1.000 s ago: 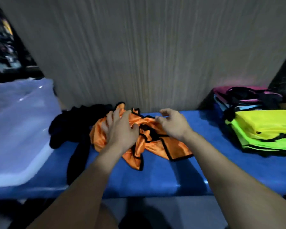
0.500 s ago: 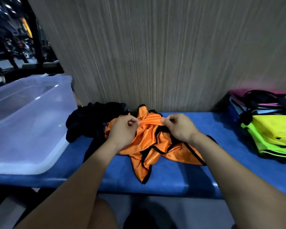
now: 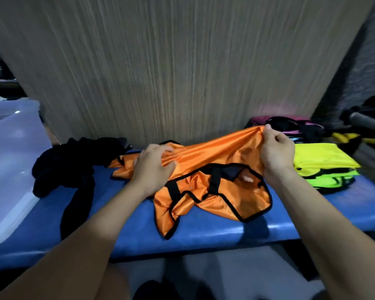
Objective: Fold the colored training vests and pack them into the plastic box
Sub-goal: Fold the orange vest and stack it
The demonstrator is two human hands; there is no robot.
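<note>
An orange training vest (image 3: pixel 212 156) with black trim is stretched across the blue bench (image 3: pixel 121 226). My left hand (image 3: pixel 154 167) grips a bunch of its fabric near the middle of the bench. My right hand (image 3: pixel 276 148) pinches another part of it, raised to the right, so the cloth is taut between the two hands. The vest's lower part lies crumpled on the bench. At the far left stands the clear plastic box (image 3: pixel 11 161). A stack of vests (image 3: pixel 325 161), yellow on top with green, pink and black, sits at the right.
A pile of black fabric (image 3: pixel 74 165) lies on the bench between the box and the orange vest, one strip hanging over the front edge. A wood-grain wall (image 3: pixel 182 72) rises straight behind the bench. Grey bars (image 3: pixel 368 126) stand at the far right.
My hands were close together on the bunched vest. They have moved apart, the right one going up and to the right, and the orange cloth is now pulled out between them.
</note>
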